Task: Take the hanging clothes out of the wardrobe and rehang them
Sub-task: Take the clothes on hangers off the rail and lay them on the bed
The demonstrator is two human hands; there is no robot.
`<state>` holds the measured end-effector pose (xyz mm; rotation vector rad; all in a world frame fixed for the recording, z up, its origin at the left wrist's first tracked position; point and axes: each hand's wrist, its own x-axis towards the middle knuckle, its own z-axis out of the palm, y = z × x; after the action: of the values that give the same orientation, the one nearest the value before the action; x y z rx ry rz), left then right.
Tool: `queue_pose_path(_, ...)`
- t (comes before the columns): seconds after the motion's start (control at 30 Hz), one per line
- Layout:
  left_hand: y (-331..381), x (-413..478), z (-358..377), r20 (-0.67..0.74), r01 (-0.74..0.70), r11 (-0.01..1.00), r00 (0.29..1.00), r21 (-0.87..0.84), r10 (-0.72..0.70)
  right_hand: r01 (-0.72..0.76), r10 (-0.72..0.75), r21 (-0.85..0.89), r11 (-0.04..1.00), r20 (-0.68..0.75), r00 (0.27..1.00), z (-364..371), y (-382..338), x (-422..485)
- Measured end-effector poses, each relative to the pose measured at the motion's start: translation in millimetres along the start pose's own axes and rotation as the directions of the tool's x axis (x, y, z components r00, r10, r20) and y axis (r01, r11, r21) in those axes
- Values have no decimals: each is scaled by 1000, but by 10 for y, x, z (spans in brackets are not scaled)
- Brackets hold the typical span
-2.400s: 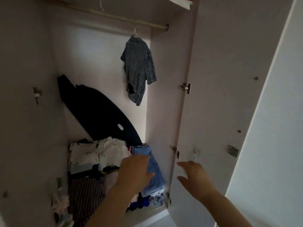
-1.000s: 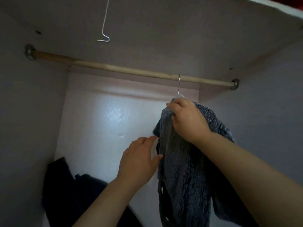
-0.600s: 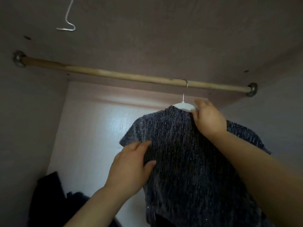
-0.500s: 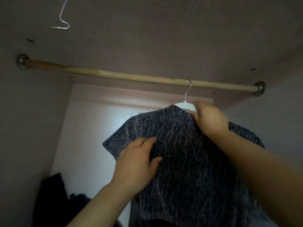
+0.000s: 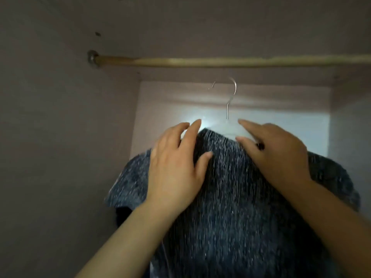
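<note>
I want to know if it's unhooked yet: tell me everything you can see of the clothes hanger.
The hanger has a thin silvery metal hook on a straight stem set into a white, plastic-looking body. Only the body's middle shows; its arms are hidden inside the dark blue speckled top draped on it. The hook sits free below the wooden rail, touching nothing. The right hand pinches the body beside the stem; the left hand lies on the top's shoulder.
</note>
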<state>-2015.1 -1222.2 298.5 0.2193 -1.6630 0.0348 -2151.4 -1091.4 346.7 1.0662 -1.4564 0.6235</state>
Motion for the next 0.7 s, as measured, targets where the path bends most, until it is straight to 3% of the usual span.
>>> queue_pose_path(0.1, -230, -603, -180, 110, 38, 993, 993, 107, -50, 13, -25, 130, 991, 93, 995, 134, -435, -622)
queue_pose_path(0.23, -461, -1508, -544, 228, 118, 964, 958, 237, -174, 22, -57, 340, 940, 95, 994, 338, -991, -1358)
queue_pose_path(0.4, -550, -2292, -1275, 228, 219, 873, 911, 435, -342, 53, -120, 561, 826, 84, 989, 495, -1747, -1974)
queue_pose_path(0.57, -461, -2889, -2169, 165, 231, 747, 895, 623, -415, 41, -181, 788, 614, 90, 979, 431, -2567, -2365)
queue_pose_path(0.7, -235, -3119, -2904, 97, 229, 602, 883, 765, -460, 87, -178, 882, 464, -4, 984, 178, -3240, -2492)
